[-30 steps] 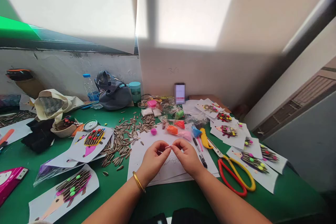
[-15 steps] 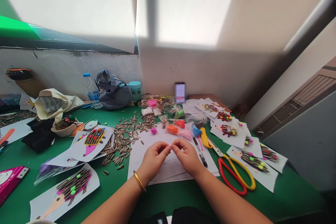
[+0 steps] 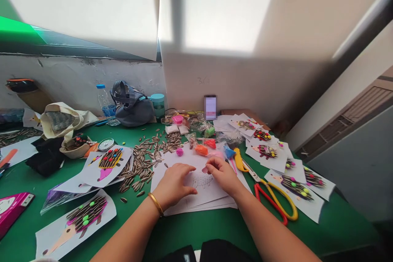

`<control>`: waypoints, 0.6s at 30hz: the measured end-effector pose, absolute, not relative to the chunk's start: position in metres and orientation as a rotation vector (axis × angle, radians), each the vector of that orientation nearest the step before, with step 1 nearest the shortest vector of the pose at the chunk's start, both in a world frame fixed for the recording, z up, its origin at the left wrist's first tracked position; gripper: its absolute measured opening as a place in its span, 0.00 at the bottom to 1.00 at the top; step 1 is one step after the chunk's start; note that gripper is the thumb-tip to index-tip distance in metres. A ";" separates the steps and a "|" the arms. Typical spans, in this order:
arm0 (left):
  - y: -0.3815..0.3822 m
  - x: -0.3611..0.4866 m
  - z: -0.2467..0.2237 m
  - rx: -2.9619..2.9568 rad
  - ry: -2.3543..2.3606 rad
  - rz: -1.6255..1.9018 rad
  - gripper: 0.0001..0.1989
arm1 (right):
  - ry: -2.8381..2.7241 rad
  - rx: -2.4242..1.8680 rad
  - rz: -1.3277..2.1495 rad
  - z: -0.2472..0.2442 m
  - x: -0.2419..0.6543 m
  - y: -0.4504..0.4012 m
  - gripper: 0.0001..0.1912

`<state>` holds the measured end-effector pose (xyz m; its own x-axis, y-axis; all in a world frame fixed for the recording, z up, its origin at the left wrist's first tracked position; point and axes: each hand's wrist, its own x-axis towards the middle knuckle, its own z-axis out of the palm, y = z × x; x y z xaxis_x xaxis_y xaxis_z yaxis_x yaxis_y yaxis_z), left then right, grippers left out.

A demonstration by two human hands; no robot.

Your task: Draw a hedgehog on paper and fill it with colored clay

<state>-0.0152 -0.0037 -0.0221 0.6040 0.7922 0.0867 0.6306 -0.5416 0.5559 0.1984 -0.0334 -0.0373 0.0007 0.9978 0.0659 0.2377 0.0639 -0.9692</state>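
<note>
My left hand lies flat on a stack of white paper, its fingers apart and holding nothing. The top sheet carries a pencil drawing of a hedgehog, just beside that hand's fingertips. My right hand rests at the drawing's upper right, with fingers curled and pinched together. Whether anything sits in that pinch is hidden. A small pink clay ball lies beyond the left fingertips, and bagged orange clay lies beyond the right hand.
Loose sunflower seeds lie left of the paper on the green table. Finished seed-and-clay hedgehog pictures lie on both sides. Red-and-yellow-handled scissors and a yellow craft knife lie to the right.
My hands have come apart from their fingertip pinch. The left hand has dropped flat onto the paper, the right has shifted slightly right, and the drawing now shows between them.
</note>
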 end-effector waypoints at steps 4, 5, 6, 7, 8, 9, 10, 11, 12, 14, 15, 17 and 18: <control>-0.005 -0.015 -0.023 2.521 1.096 0.247 0.38 | -1.495 -1.495 1.015 -0.037 0.205 -0.031 0.08; -0.005 -0.015 -0.025 2.537 1.100 0.221 0.38 | -1.499 -1.514 1.014 -0.038 0.205 -0.031 0.08; -0.004 -0.014 -0.026 2.548 1.105 0.204 0.38 | -1.497 -1.525 1.013 -0.039 0.205 -0.030 0.08; -0.003 -0.014 -0.028 2.555 1.108 0.194 0.38 | -1.490 -1.530 1.010 -0.041 0.205 -0.029 0.07; -0.002 -0.013 -0.029 2.557 1.109 0.188 0.38 | -1.483 -1.529 1.004 -0.043 0.206 -0.028 0.07; -0.001 -0.013 -0.031 2.556 1.107 0.185 0.38 | -1.476 -1.523 0.995 -0.045 0.206 -0.026 0.07; 0.000 -0.013 -0.032 2.553 1.103 0.185 0.38 | -1.469 -1.516 0.985 -0.047 0.207 -0.025 0.07; 0.000 -0.013 -0.033 2.549 1.099 0.188 0.37 | -1.457 -1.509 0.978 -0.049 0.207 -0.023 0.07; 0.001 -0.012 -0.033 2.546 1.099 0.195 0.37 | -1.438 -1.499 0.976 -0.050 0.208 -0.022 0.08; 0.000 -0.012 -0.031 2.538 1.116 0.210 0.37 | -1.381 -1.480 0.979 -0.051 0.210 -0.020 0.09; 0.000 -0.013 -0.029 2.535 1.127 0.217 0.36 | -1.352 -1.470 0.981 -0.051 0.210 -0.019 0.10; -0.002 -0.014 -0.023 2.535 1.152 0.218 0.34 | -1.322 -1.453 0.971 -0.048 0.212 -0.019 0.12; -0.003 -0.015 -0.020 2.539 1.167 0.211 0.33 | -1.319 -1.448 0.959 -0.046 0.213 -0.019 0.13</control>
